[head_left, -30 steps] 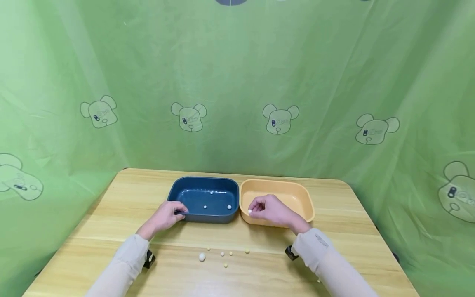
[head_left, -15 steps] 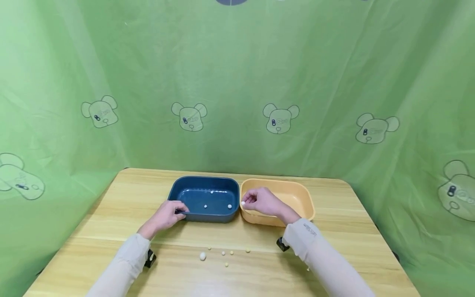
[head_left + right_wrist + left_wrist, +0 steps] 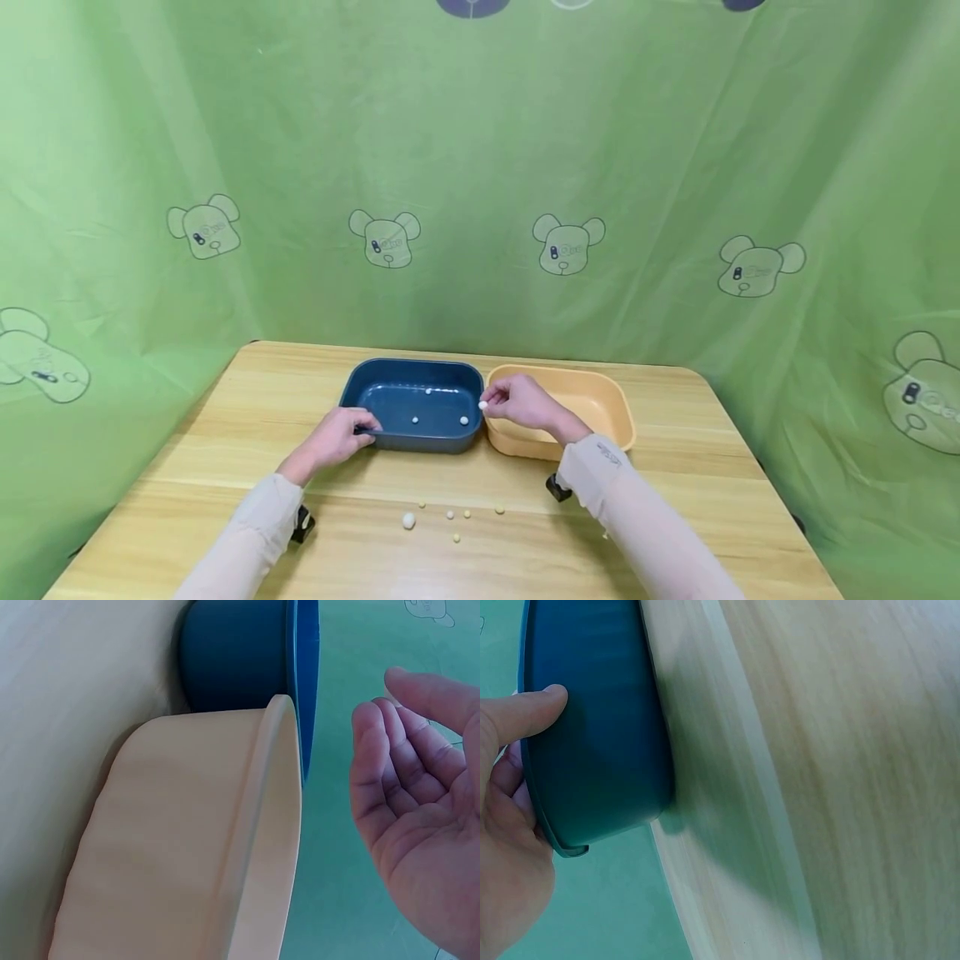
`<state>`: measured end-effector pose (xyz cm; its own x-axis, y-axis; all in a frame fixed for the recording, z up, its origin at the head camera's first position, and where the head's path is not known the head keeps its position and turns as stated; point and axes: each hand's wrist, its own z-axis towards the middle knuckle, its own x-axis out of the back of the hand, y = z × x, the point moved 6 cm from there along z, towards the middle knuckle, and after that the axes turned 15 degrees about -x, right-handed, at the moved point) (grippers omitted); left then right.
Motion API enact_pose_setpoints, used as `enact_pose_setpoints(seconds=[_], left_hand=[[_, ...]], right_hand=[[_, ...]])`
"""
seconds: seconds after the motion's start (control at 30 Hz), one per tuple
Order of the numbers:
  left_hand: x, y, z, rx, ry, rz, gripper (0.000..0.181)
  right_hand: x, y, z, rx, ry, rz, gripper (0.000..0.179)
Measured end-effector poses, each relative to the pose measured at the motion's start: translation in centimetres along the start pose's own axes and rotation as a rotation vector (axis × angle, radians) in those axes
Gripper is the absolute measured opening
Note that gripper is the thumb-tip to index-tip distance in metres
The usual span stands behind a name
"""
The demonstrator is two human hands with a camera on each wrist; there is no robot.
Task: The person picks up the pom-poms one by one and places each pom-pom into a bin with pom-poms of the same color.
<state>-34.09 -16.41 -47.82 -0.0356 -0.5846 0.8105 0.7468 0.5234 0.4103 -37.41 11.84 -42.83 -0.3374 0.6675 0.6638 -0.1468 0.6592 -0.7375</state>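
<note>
My left hand grips the near left rim of a dark blue basin; in the left wrist view the thumb lies on its outer wall and the other fingers are behind the rim. Three small white balls lie inside this basin, one near its right end. My right hand pinches another small white ball between thumb and fingertips, above where the two basins meet. Below that hand stands an orange basin. The right wrist view shows the hand above the rims, the ball mostly hidden by the fingers.
On the wooden table in front of the basins lie a larger white ball, a small white ball and several small yellow balls, one nearest me. A green curtain with bear heads hangs behind and at both sides.
My right hand has moved left with the white ball, from over the orange basin to the edge between the two basins. The left hand has stayed on the blue basin's rim.
</note>
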Motion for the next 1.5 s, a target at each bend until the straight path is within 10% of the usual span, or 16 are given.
enact_pose_setpoints(seconds=[1.5], left_hand=[[0.1, 0.1, -0.1, 0.008, -0.012, 0.0, 0.017]], right_hand=[[-2.6, -0.7, 4.0, -0.085, -0.046, -0.073, 0.005]])
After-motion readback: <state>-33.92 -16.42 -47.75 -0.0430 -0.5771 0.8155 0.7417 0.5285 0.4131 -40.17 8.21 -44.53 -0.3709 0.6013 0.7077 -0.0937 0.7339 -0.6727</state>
